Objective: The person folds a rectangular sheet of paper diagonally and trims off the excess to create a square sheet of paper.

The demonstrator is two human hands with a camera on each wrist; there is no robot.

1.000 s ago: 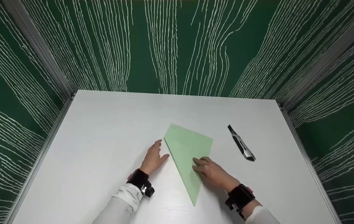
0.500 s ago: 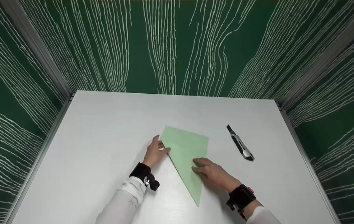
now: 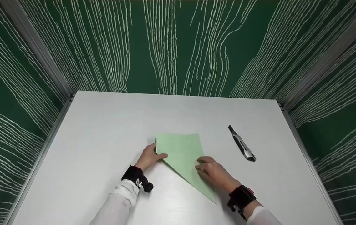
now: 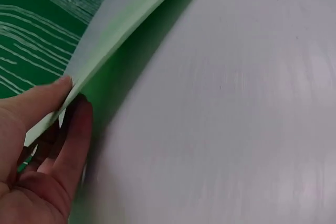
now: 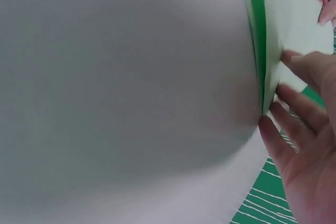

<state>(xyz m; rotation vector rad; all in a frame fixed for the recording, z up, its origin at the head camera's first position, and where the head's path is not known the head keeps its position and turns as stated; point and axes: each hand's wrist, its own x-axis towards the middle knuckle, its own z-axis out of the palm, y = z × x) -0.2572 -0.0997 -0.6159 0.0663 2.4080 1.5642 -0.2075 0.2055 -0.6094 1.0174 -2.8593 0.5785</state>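
Note:
A folded sheet of light green paper (image 3: 179,145) lies at a slant on the white table in the head view, its long point toward the lower right. My left hand (image 3: 148,157) pinches its left edge, thumb on top and fingers underneath; the left wrist view shows that edge of the paper (image 4: 126,30) lifted off the table. On the right side, my right hand (image 3: 217,173) touches the paper near its edge with thumb and fingertips. In the right wrist view, the fingers (image 5: 304,108) meet the edge, where a darker green layer shows between the folds.
A silver and black utility knife (image 3: 243,145) lies on the white table (image 3: 118,115) to the right of the paper. Dark green walls (image 3: 137,47) with white lines surround the table on the back and sides.
The paper has turned counterclockwise, its top moving left and its lower tip moving right. My left hand has gone from beside the paper to pinching its edge. The right hand has stayed nearly in place.

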